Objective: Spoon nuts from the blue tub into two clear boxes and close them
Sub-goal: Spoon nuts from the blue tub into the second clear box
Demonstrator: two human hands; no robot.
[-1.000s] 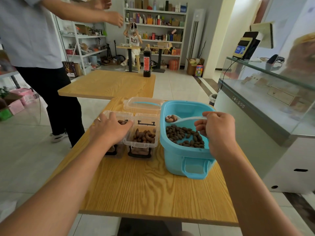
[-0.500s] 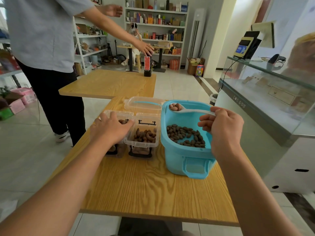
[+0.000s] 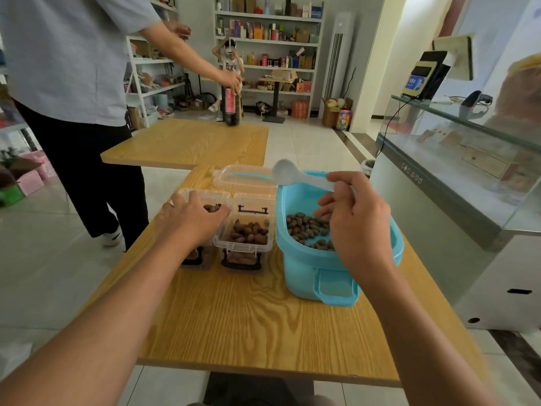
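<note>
The right hand (image 3: 355, 218) pinches the handle of the white plastic spoon (image 3: 295, 175) in curled fingers, its bowl raised above the far rim of the round blue plastic tub (image 3: 336, 268) of brown nuts (image 3: 307, 230); whether it carries nuts cannot be told. The left hand (image 3: 191, 219) rests, fingers relaxed, on the left clear plastic box (image 3: 205, 197). Just right of those fingers the second clear box (image 3: 248, 230) is open and part-filled, so the spoon is best carried level and tipped low inside it.

left arm: stretched forward, forearm bare | left hand (image 3: 191, 218): palm down, fingers spread and lying flat, thumb out to the side | right arm: reaching forward, wrist bent | right hand (image 3: 355, 218): raised, back toward camera, fingers curled in a pinching grip
</note>
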